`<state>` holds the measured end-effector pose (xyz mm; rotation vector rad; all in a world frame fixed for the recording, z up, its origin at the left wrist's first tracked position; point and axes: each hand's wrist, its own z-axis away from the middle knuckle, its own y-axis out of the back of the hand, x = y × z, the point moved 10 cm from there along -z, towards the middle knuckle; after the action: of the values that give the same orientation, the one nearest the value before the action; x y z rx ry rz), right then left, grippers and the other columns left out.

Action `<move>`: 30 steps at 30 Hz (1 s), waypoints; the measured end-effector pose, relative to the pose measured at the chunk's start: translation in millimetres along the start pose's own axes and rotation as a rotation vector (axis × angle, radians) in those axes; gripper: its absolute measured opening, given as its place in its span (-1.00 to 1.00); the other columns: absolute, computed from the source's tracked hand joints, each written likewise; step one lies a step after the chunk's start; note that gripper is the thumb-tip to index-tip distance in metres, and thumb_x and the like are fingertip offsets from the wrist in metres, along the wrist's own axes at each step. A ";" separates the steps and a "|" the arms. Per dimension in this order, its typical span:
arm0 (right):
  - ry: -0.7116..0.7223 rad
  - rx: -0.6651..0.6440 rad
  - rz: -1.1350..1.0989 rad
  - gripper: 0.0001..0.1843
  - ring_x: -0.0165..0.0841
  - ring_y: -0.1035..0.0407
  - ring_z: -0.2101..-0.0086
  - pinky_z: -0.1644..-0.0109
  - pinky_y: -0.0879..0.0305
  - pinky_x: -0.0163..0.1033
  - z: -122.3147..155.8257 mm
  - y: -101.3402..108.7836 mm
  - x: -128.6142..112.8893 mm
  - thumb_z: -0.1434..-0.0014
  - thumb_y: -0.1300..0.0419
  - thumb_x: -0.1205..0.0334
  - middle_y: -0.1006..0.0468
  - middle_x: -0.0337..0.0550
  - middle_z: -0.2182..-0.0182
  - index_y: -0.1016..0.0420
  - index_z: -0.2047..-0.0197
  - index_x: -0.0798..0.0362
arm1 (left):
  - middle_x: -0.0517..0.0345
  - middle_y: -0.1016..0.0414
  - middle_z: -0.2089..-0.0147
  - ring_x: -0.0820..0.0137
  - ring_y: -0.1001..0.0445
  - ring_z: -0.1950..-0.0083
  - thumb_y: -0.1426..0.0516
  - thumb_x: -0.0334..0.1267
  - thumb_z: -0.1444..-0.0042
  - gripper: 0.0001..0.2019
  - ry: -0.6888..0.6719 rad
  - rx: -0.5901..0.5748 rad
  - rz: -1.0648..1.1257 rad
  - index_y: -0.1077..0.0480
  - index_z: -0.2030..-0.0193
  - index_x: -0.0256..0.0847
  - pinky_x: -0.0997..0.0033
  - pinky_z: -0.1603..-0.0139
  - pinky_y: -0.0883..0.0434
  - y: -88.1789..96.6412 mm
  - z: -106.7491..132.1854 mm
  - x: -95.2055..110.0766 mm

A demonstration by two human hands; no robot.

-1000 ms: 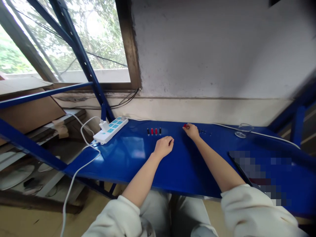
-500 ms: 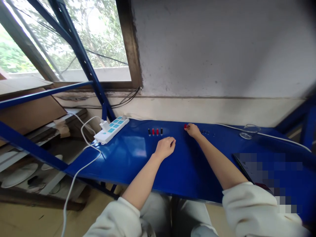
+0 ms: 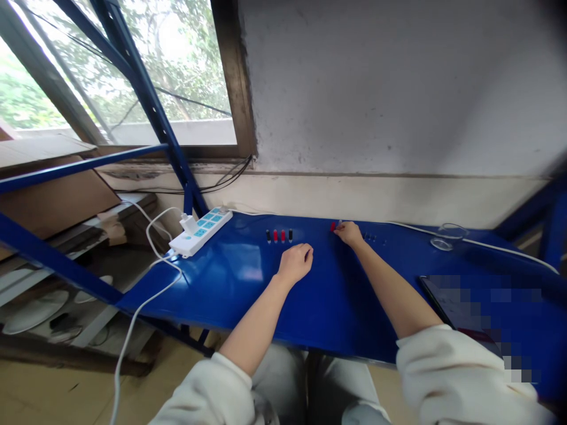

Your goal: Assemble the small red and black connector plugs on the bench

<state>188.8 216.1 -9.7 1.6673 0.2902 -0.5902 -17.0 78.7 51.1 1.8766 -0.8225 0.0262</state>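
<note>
On the blue table, my left hand (image 3: 296,262) rests with its fingers curled in, and whatever is inside them is hidden. Beyond it stands a row of small cylinders with pale lower ends: a black cylinder (image 3: 268,236), two red cylinders (image 3: 279,235) and another black cylinder (image 3: 290,235). Farther right, the fingers of my right hand (image 3: 348,232) are pinched together near the table's back edge. A small red piece (image 3: 332,226) shows just left of those fingertips. Whether they touch it, or hold something else tiny, I cannot make out. Small clear or dark pieces (image 3: 374,238) lie right of that wrist.
A white power strip (image 3: 201,232) with a plugged-in adapter sits at the table's left end, its cord hanging down. A clear round container (image 3: 443,243) lies beside a white cable at the back right. A dark flat device (image 3: 447,301), partly blurred out, lies near my right forearm.
My right hand has shifted slightly right, and more of the red piece shows left of its fingertips. My left hand stays nearly still, still curled.
</note>
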 end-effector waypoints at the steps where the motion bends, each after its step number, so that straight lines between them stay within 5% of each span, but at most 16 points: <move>1: -0.003 -0.006 0.004 -0.88 -0.30 -0.42 0.30 0.25 -0.28 -0.31 0.4 0.4 -0.1 0.06 -0.21 0.28 -0.53 -0.06 0.39 -0.50 0.39 0.11 | 0.11 -0.47 0.32 0.38 -0.43 0.30 0.14 -0.23 -0.19 -0.72 0.043 0.026 -0.012 -0.36 0.15 -0.17 0.46 0.35 -0.32 2.1 -0.3 -5.0; 5: -0.018 -0.030 0.027 -0.85 -0.30 -0.42 0.32 0.28 -0.28 -0.31 3.3 3.3 -1.6 0.08 -0.24 0.26 -0.52 -0.05 0.41 -0.50 0.38 0.13 | 0.02 -0.47 0.26 0.31 -0.46 0.29 0.11 -0.19 -0.17 -0.55 0.237 0.107 -0.056 -0.05 -0.21 -0.16 0.42 0.36 -0.33 8.9 0.4 -28.6; 11: -0.054 -0.070 0.159 -0.74 -0.20 -0.42 0.26 0.25 -0.30 -0.25 17.6 8.9 -6.2 0.09 -0.26 0.23 -0.51 0.07 0.34 -0.48 0.31 0.21 | -0.08 -0.45 0.22 0.27 -0.46 0.31 0.09 -0.21 -0.15 -0.40 0.359 0.065 -0.068 0.21 -0.31 -0.19 0.39 0.35 -0.34 3.0 -1.7 -47.5; 17: -0.010 -0.085 0.309 -0.72 -0.16 -0.41 0.23 0.25 -0.29 -0.23 46.0 15.8 -17.5 0.03 -0.21 0.26 -0.50 0.14 0.30 -0.45 0.24 0.24 | -0.14 -0.42 0.17 0.20 -0.45 0.24 0.09 -0.22 -0.15 -0.45 0.384 0.039 -0.097 0.12 -0.29 -0.16 0.31 0.30 -0.34 -2.4 -4.2 -55.4; 22: 0.050 -0.096 0.309 -0.76 -0.15 -0.42 0.28 0.31 -0.26 -0.21 72.9 21.4 -31.1 -0.02 -0.16 0.21 -0.50 0.16 0.34 -0.46 0.29 0.23 | -0.12 -0.40 0.10 0.22 -0.43 0.17 0.12 -0.29 -0.17 -0.66 0.337 0.144 -0.064 -0.23 -0.07 -0.17 0.34 0.29 -0.35 5.9 -5.5 -54.2; 25: 0.105 -0.073 0.265 -0.78 -0.14 -0.41 0.27 0.31 -0.24 -0.21 93.5 23.2 -46.5 -0.08 -0.09 0.22 -0.50 0.17 0.35 -0.45 0.31 0.21 | -0.01 -0.43 0.19 0.32 -0.44 0.24 0.11 -0.33 -0.17 -0.75 0.269 0.196 0.157 -0.34 0.13 -0.18 0.40 0.29 -0.36 6.3 -7.1 -49.5; 30: 0.156 0.035 0.011 -0.70 -0.25 -0.40 0.35 0.35 -0.19 -0.26 123.0 26.1 -67.3 -0.20 0.11 0.14 -0.49 0.04 0.40 -0.36 0.31 0.12 | 0.12 -0.40 0.35 0.53 -0.36 0.51 0.06 -0.29 -0.14 -0.81 0.229 0.218 0.708 -0.31 0.16 -0.22 0.53 0.48 -0.35 -4.8 -10.2 -45.7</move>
<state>119.1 100.8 37.3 1.7515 0.3847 -0.4596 -45.8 112.2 34.9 1.6449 -1.3174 0.7815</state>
